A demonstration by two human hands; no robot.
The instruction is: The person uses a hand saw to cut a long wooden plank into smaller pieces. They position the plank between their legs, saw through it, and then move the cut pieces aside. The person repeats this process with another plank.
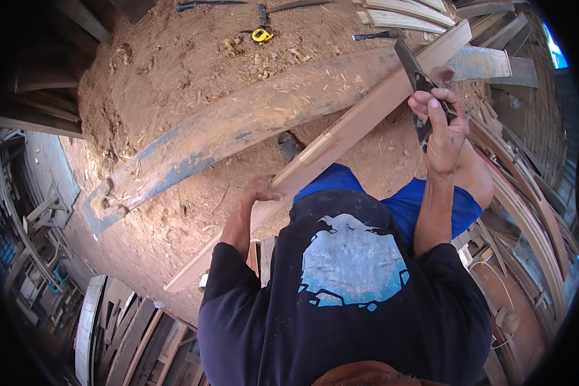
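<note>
A long light-brown wooden board [360, 119] slants from the lower left up to the upper right, passing in front of my knees. Around its near edge, left of my lap, my left hand [264, 190] is closed, with the fingers partly hidden. In my right hand [441, 122], raised over the board's far part, is what looks like a handsaw [408, 62]. Its dark blade points up and away across the board, and my fingers wrap its dark handle. The blade's teeth are too small to make out. Beneath the board lies a wide, weathered plank [238, 125] strewn with shavings.
Sawdust covers the ground [161, 77]. A yellow tape measure [261, 35] lies at the far side beside a hammer [263, 13]. A dark tool [289, 145] rests under the board. Stacked timber [527, 199] stands at the right, with more planks [125, 331] at the lower left.
</note>
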